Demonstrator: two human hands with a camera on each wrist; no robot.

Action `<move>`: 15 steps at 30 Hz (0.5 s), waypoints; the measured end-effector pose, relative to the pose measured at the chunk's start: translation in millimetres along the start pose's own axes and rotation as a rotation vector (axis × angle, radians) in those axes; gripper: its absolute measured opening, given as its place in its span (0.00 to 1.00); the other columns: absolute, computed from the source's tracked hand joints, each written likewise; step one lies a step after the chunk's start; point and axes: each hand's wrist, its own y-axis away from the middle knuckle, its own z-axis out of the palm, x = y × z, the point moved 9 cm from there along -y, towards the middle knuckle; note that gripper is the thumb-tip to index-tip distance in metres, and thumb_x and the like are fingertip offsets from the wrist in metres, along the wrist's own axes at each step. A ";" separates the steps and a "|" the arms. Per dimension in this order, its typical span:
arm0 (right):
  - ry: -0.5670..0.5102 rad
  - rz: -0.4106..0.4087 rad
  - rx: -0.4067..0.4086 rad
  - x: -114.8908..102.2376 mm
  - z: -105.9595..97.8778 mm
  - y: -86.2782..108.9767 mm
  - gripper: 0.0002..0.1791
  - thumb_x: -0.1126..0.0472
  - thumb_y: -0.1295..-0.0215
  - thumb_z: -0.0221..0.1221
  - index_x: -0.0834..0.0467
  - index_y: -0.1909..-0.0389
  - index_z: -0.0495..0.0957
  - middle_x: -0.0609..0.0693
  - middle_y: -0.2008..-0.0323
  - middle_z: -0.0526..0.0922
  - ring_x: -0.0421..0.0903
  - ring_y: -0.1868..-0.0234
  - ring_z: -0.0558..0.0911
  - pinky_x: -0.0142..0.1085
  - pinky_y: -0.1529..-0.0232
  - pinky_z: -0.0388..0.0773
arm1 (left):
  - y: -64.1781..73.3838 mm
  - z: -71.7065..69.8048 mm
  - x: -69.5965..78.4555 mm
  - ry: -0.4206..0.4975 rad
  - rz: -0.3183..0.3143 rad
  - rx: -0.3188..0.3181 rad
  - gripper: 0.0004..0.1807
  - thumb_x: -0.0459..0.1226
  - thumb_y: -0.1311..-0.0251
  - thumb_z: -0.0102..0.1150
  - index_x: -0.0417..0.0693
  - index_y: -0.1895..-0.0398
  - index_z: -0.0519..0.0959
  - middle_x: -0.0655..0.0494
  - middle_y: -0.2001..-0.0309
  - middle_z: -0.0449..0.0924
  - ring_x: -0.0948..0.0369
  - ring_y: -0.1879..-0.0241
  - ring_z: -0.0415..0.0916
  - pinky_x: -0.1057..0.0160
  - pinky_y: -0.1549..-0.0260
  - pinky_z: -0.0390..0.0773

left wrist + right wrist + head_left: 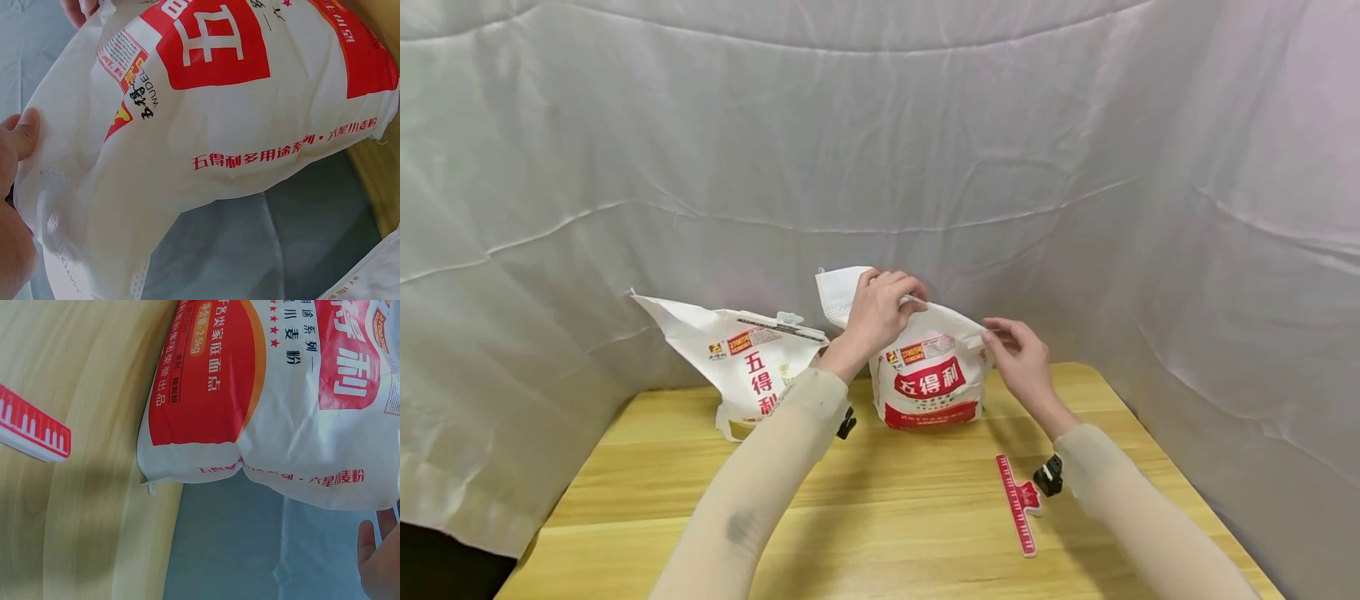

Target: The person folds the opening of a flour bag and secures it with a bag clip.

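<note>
A white and red flour bag (pixel 928 379) stands at the back of the table, its top edge folded over and leaning left. My left hand (pixel 883 308) grips that top edge from above; the left wrist view has the thumb (pixel 28 132) pressed on the white plastic. At the bag's upper right corner, my right hand (pixel 1022 358) pinches the end of the fold between thumb and fingers. The right wrist view shows only part of this hand (pixel 382 565), beside the bag's edge. Red print covers the bag's lower front (pixel 200 381).
A second flour bag (pixel 730 354) leans at the left, a white clip (pixel 790 318) along its folded top. A red and white long-edged bag clip (pixel 1018 504) lies on the wooden table (pixel 925 517) near the right forearm. Grey cloth (pixel 880 150) hangs behind and at both sides.
</note>
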 end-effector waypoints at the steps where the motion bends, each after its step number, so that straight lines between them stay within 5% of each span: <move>1: 0.001 -0.007 -0.001 -1.3 -0.9 1.8 0.19 0.57 0.25 0.63 0.59 0.38 0.80 0.56 0.41 0.83 0.53 0.45 0.83 0.22 0.47 0.76 | 0.4 -0.2 0.1 0.003 -0.001 -0.001 0.04 0.39 0.37 0.72 0.54 0.63 0.86 0.60 0.60 0.87 0.58 0.54 0.82 0.49 0.37 0.66; 7: 0.001 -0.026 0.023 -5.6 -10.9 11.9 0.20 0.57 0.24 0.62 0.58 0.35 0.79 0.56 0.41 0.83 0.50 0.45 0.83 0.21 0.46 0.75 | 1.7 -0.2 1.7 0.001 0.003 -0.005 0.03 0.39 0.37 0.72 0.54 0.62 0.86 0.60 0.60 0.87 0.58 0.53 0.82 0.49 0.36 0.66; 15: 0.032 -0.025 0.019 -5.3 -21.9 27.1 0.21 0.60 0.25 0.62 0.58 0.35 0.79 0.58 0.43 0.84 0.27 0.52 0.80 0.20 0.49 0.75 | 3.1 -0.5 2.0 -0.005 0.003 -0.006 0.03 0.40 0.37 0.72 0.54 0.62 0.86 0.61 0.60 0.87 0.59 0.53 0.82 0.50 0.35 0.66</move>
